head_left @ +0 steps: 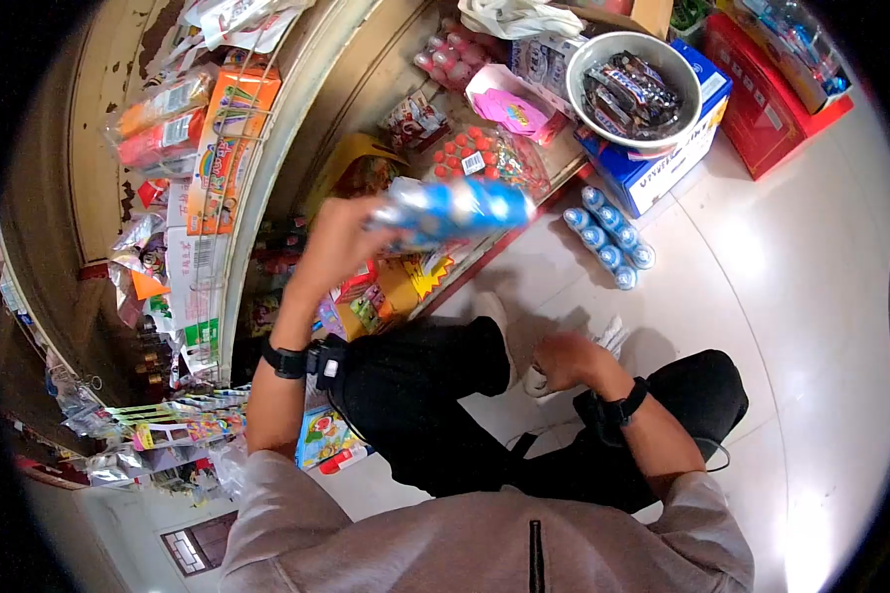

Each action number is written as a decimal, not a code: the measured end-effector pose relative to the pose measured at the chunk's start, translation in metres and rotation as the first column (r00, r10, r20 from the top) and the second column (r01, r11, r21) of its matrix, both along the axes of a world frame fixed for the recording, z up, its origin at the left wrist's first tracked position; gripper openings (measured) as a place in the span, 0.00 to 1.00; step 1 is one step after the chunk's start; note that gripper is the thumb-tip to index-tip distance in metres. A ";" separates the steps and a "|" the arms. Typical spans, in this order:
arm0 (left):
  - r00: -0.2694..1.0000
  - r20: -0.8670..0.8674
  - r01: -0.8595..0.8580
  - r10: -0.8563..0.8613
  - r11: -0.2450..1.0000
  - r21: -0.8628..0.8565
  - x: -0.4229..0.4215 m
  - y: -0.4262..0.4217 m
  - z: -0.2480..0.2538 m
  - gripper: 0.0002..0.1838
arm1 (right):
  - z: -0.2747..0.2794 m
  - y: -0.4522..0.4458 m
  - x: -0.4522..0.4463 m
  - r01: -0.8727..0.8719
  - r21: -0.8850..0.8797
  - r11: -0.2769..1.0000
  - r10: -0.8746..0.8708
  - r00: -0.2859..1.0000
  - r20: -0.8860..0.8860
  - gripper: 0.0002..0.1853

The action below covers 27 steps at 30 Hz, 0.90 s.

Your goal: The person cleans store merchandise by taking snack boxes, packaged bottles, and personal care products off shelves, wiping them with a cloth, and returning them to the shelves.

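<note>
My left hand point(341, 247) is closed on one end of a plastic-wrapped pack of blue bottles point(465, 210), held sideways in front of the low shelf. The pack is smeared by motion. Over the floor between my knees, my right hand point(567, 362) is curled, with white material point(613, 334) showing beside it; I cannot make out what it holds. A second pack of blue-and-white bottles point(609, 237) stands on the tiles beyond that hand.
A metal bowl of dark-wrapped snacks point(576, 84) rests on a blue box point(653, 178), with a red box point(761, 119) to its right. Red-topped candies point(465, 153) and a pink box point(512, 104) fill the low shelf. Racks of packets point(232, 148) rise at left.
</note>
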<state>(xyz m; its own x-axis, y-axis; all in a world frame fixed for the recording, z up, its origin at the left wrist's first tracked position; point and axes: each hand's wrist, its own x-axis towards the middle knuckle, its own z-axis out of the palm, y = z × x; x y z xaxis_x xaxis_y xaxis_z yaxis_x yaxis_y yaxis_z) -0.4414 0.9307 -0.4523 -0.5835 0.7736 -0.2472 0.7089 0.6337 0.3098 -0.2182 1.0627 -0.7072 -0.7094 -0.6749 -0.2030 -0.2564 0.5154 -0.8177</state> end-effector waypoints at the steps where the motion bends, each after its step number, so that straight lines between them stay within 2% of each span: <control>1: 0.993 -0.101 -0.054 0.059 0.997 0.052 -0.011 -0.003 0.008 0.12 | 0.004 0.004 -0.002 -0.020 -0.053 0.998 0.019 1.000 -0.023 0.12; 2: 0.965 -0.149 -0.214 0.218 0.976 0.041 -0.020 -0.002 0.013 0.12 | 0.006 0.007 -0.005 -0.041 -0.104 0.994 0.036 0.998 -0.047 0.11; 4: 0.931 -0.141 -0.305 0.337 0.929 0.209 -0.059 -0.013 -0.003 0.13 | -0.008 0.001 -0.003 -0.041 -0.073 0.996 0.034 0.995 -0.091 0.11; 5: 0.931 -0.140 -0.304 0.337 0.928 0.217 -0.085 -0.020 -0.018 0.13 | -0.012 -0.002 -0.003 -0.037 -0.054 0.998 0.031 0.993 -0.110 0.10; 6: 0.928 -0.241 -0.216 0.286 0.936 0.277 -0.114 -0.027 -0.037 0.14 | -0.017 -0.004 -0.003 -0.033 -0.034 0.999 0.028 0.991 -0.128 0.10; 7: 0.909 -0.340 -0.126 0.240 0.937 0.325 -0.141 -0.031 -0.056 0.15 | -0.019 -0.005 -0.002 -0.035 0.014 0.999 0.036 0.999 -0.012 0.10; 8: 0.912 -0.334 -0.124 0.239 0.936 0.330 -0.169 -0.032 -0.074 0.15 | -0.023 -0.008 0.000 -0.042 0.058 0.997 0.036 0.994 0.107 0.10; 11: 0.914 -0.345 -0.132 0.212 0.962 0.241 -0.226 -0.025 -0.122 0.16 | -0.046 -0.018 0.007 0.045 0.093 0.995 -0.057 0.990 0.131 0.11; 12: 0.933 -0.288 -0.141 0.214 0.956 0.256 -0.234 -0.021 -0.134 0.15 | -0.046 -0.016 0.010 0.052 0.098 0.994 -0.065 0.989 0.135 0.11; 14: 0.951 -0.224 -0.150 0.214 0.951 0.272 -0.247 -0.017 -0.156 0.15 | -0.044 -0.009 0.018 0.219 -0.065 0.974 -0.210 0.970 0.120 0.11; 15: 0.958 -0.198 -0.153 0.208 0.953 0.260 -0.252 -0.017 -0.167 0.15 | -0.035 -0.008 0.014 0.223 -0.061 0.973 -0.214 0.969 0.125 0.11; 17: 0.964 -0.178 -0.165 0.198 0.969 0.184 -0.244 -0.006 -0.168 0.14 | -0.015 -0.006 0.001 0.087 0.123 0.989 -0.110 0.976 0.187 0.11; 18: 0.966 -0.172 -0.161 0.194 0.969 0.189 -0.253 -0.009 -0.180 0.14 | -0.019 -0.007 0.002 0.092 0.130 0.987 -0.115 0.975 0.190 0.11; 20: 0.959 -0.170 -0.208 0.227 0.970 0.123 -0.279 -0.019 -0.212 0.14 | -0.026 -0.011 0.008 0.152 0.082 0.985 -0.159 0.983 0.089 0.10; 24: 0.954 -0.236 -0.147 0.187 0.973 0.179 -0.266 -0.016 -0.216 0.12 | -0.027 -0.010 0.012 0.161 0.086 0.983 -0.173 0.974 0.150 0.09; 26: 0.962 -0.196 -0.149 0.191 0.966 0.211 -0.270 -0.024 -0.223 0.16 | -0.030 -0.011 0.020 0.282 -0.019 0.959 -0.281 0.958 0.056 0.08; 27: 0.962 -0.194 -0.149 0.190 0.966 0.209 -0.275 -0.025 -0.223 0.16 | -0.031 -0.013 0.020 0.282 -0.020 0.959 -0.281 0.958 0.059 0.08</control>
